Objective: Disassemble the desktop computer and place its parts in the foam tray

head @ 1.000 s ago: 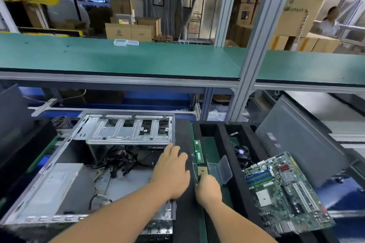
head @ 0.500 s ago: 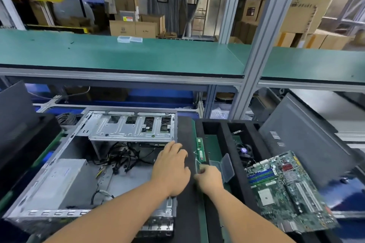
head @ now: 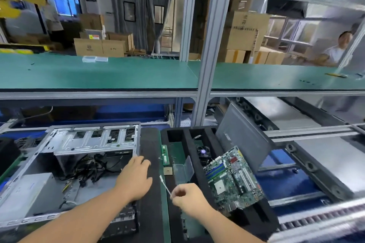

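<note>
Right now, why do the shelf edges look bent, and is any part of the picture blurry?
Head view: the wide lens bows the green shelf and posts; the roller rail at lower right is smeared, as are the far boxes; the motherboard stays fairly sharp.

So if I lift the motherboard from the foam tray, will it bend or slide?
The motherboard probably stays stiff, being a flat rigid board. It leans tilted on the foam tray wall, so a push may slide it. Its small exposed parts look fragile; hold it by the edges.

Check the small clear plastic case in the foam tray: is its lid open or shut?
Open. The clear plastic case lies in the foam tray with its lid hinged up and leaning right; the CPU chip sits beside it, outside.
</note>
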